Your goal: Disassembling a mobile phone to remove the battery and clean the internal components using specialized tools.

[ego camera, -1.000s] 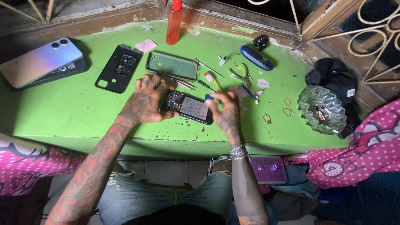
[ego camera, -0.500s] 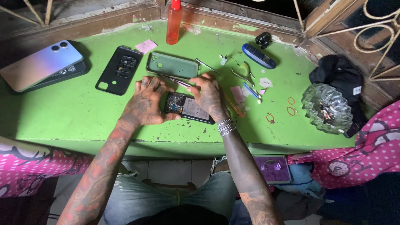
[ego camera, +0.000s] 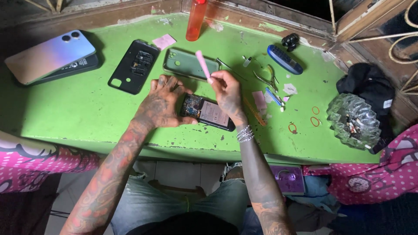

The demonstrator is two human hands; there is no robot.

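Note:
An opened phone (ego camera: 208,112) with its back off lies on the green table (ego camera: 69,109); its circuit board and battery show. My left hand (ego camera: 163,102) rests on the phone's left end and steadies it. My right hand (ego camera: 226,91) sits just above the phone's right half and pinches a slim pink tool (ego camera: 202,64) that points up and away from me. Behind the hands lies a green phone back cover (ego camera: 189,64), and left of it a black phone case (ego camera: 133,66).
Two stacked phones (ego camera: 50,56) sit far left. An orange bottle (ego camera: 196,19) stands at the back. Tweezers (ego camera: 266,78), a blue oblong tool (ego camera: 284,59), small screwdrivers and rubber rings (ego camera: 311,115) lie right. A glass ashtray (ego camera: 352,119) and black cloth (ego camera: 370,87) occupy the right edge.
My right hand let go of the green-tipped tool it held beside the phone, reached toward the green cover, and now holds a pink tool raised above the phone. The left hand stayed put.

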